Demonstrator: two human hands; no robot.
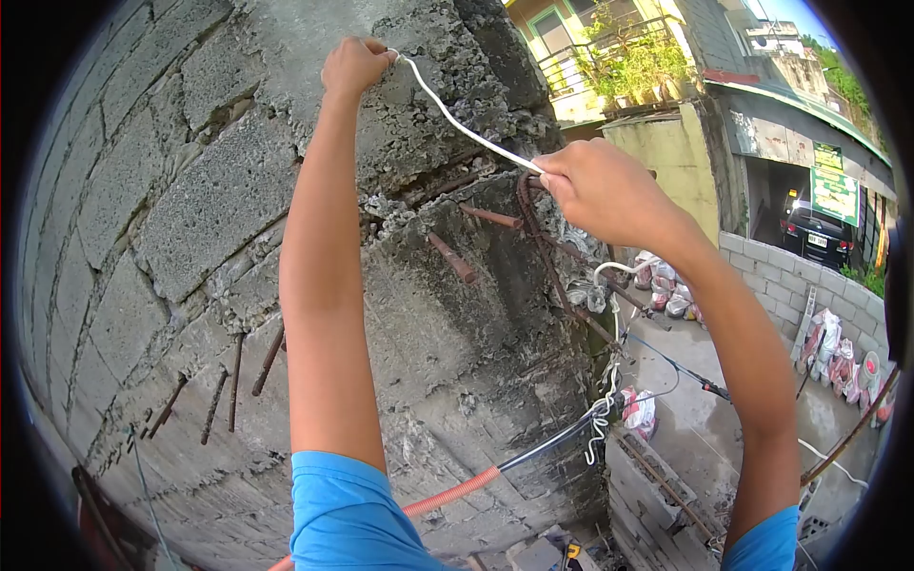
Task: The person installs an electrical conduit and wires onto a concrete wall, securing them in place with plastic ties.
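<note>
A white electrical cable (457, 124) runs between my two hands across the corner of a rough concrete block wall. High up on the wall, my left hand (354, 67) pinches the cable's upper end between thumb and fingers. Lower and to the right, my right hand (609, 190) closes round the cable beside the wall's edge. Just below that hand, rusty rebar (547, 243) bends out of the broken concrete. More white cable (609, 381) hangs in loops and coils under it, next to a black hose.
Rusty rebar stubs (452, 259) jut from the wall face. An orange corrugated conduit (452, 492) crosses low down. Far below at right lie filled bags (828, 343) along a block wall (771, 285). A parked car (817, 233) and a balcony with plants (638, 62) stand beyond.
</note>
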